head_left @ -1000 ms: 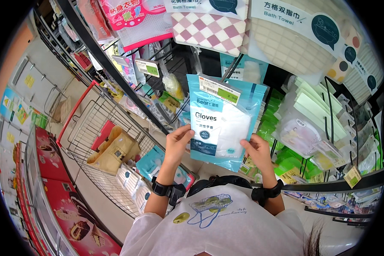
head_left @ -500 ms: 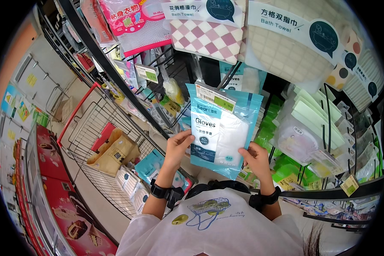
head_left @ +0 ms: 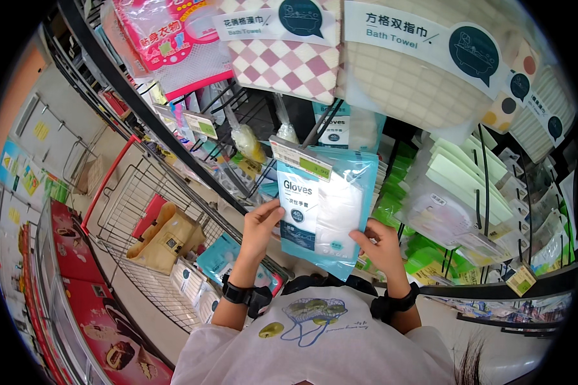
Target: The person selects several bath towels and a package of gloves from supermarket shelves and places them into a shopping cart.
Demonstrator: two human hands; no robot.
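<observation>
A light-blue packet of disposable gloves (head_left: 340, 205) hangs between my hands, its white window and label facing me. My left hand (head_left: 261, 223) pinches the left edge with thumb and fingers. On the lower right edge, my right hand (head_left: 379, 244) is closed in a pinch too. A shelf price tag (head_left: 302, 158) with a green strip stands in front of the packet's upper left part and hides it. Just behind, a similar glove packet (head_left: 334, 128) is on the rack, partly covered.
Bath towels (head_left: 282, 67) hang above, and green-and-clear packaged goods (head_left: 456, 199) crowd the rack at right. To the left stands a wire shopping cart (head_left: 131, 269) holding a brown paper bag (head_left: 170, 232) and several packets. Red-fronted freezers (head_left: 83, 314) line the far left.
The packet and both hands sit slightly lower and further left in the picture. More of the packet's top left is behind the price tag. The rack has shifted left in view.
</observation>
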